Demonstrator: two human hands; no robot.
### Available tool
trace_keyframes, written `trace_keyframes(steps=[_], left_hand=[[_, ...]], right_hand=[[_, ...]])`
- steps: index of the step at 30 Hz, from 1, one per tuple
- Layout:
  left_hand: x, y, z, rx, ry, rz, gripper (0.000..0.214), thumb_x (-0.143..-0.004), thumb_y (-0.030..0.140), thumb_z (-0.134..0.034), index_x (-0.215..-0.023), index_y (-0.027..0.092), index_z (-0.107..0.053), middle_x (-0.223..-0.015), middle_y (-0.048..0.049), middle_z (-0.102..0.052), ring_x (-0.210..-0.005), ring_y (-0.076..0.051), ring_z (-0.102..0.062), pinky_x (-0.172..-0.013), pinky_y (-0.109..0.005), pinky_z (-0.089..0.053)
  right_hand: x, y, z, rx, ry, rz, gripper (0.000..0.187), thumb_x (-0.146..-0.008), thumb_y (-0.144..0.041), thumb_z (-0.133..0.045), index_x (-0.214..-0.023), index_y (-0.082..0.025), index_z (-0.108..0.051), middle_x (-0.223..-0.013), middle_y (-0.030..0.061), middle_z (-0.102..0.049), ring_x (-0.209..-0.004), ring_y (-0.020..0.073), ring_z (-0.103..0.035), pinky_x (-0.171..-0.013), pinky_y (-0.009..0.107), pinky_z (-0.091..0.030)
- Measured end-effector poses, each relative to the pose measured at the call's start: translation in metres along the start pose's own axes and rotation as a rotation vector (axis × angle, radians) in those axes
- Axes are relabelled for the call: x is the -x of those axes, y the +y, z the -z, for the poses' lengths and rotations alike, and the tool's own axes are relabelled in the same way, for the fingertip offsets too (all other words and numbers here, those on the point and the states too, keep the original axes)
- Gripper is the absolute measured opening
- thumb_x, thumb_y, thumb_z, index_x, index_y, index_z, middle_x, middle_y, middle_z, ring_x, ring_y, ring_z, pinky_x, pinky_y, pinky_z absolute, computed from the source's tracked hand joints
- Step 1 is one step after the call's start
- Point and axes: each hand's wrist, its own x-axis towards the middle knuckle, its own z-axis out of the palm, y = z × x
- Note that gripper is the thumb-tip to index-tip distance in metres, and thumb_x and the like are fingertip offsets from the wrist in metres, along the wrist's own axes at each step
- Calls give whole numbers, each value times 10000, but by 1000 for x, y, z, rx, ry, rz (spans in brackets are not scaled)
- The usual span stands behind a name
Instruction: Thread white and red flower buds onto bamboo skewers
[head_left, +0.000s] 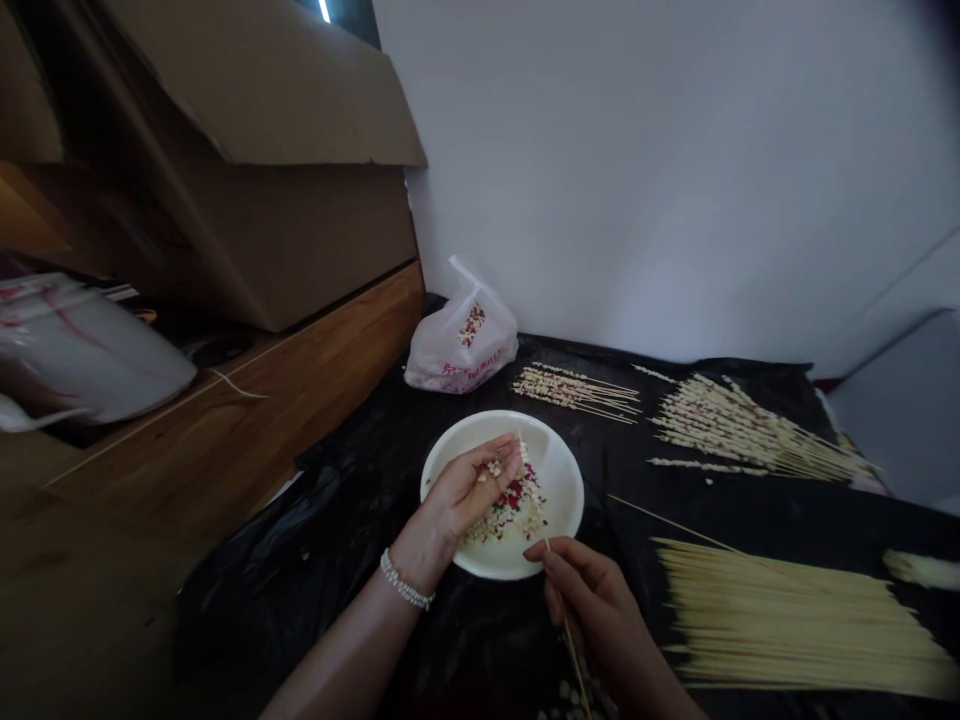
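Observation:
A white bowl [559,475] sits on black plastic sheeting and holds small white and red flower buds [514,505]. My left hand [469,490] hovers palm up over the bowl, fingers curled around a few white buds. A beaded bracelet circles that wrist. My right hand [592,595] is just in front of the bowl's near rim, pinching a thin wooden stick [571,645] that runs down toward me. More buds are threaded on the stick's lower end at the bottom edge.
A pile of bare sticks [787,620] lies at right. Two groups of bud-threaded sticks [742,430] [574,388] lie behind the bowl. A white plastic bag [461,345] stands by the wall. Cardboard boxes [285,170] and a wooden ledge [247,410] fill the left.

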Motion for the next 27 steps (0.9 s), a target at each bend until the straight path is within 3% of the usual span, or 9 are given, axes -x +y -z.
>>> trace_keyframes(steps=[3, 6, 9, 13, 18, 23, 27], left_hand=[[2, 0, 1, -14, -6, -40, 422, -812, -72, -496, -1091, 166, -703, -1122, -87, -762, -1193, -194, -645, -1029, -309, -500], [3, 0, 0, 15, 61, -38, 346, -829, -48, -529, -1046, 157, -704, -1120, -95, -765, -1197, -194, -647, -1014, -298, -513], [3, 0, -2, 49, 128, -34, 198, -880, 22, -564, -956, 141, -703, -1066, -108, -772, -1155, -192, -666, -977, -280, -532], [1, -2, 1, 36, 116, -85, 74, -874, 110, -660, -890, 158, -714, -969, -86, -770, -1049, -186, -690, -913, -265, -547], [-7, -3, 12, -54, 94, -151, 175, -810, 179, -757, -984, 201, -744, -828, -36, -725, -913, -183, -683, -849, -294, -555], [-11, -2, 18, -130, 58, -211, 171, -804, 182, -748, -971, 219, -762, -1067, -67, -753, -1122, -220, -655, -994, -340, -521], [-9, -6, 26, -376, -15, -374, 269, -809, 235, -731, -1076, 235, -758, -1356, -77, -667, -1348, -283, -525, -1126, -425, -435]], right_hand=[[1, 0, -1, 10, -27, -20, 496, -813, -659, -715, -850, -164, -728, -436, -65, -517, -373, 67, -332, -408, 209, -182], [1, 1, -1, 29, -41, -22, 503, -812, -665, -713, -853, -164, -735, -438, -64, -516, -379, 67, -348, -408, 203, -196], [0, 2, -1, 32, -50, -21, 500, -822, -658, -708, -879, -162, -741, -442, -66, -516, -378, 65, -341, -406, 203, -191], [-1, 5, -2, 37, -62, -37, 502, -824, -657, -707, -897, -161, -742, -449, -63, -524, -374, 65, -348, -403, 204, -186], [2, 2, -3, 40, -57, -48, 542, -799, -685, -713, -880, -150, -740, -435, -72, -498, -369, 58, -327, -409, 203, -174], [3, 1, -4, 25, -74, -62, 558, -793, -685, -720, -905, -139, -737, -440, -75, -501, -370, 52, -306, -412, 203, -162], [4, 3, -6, 3, -82, -98, 542, -788, -671, -734, -898, -141, -726, -441, -79, -501, -369, 47, -300, -409, 199, -161]])
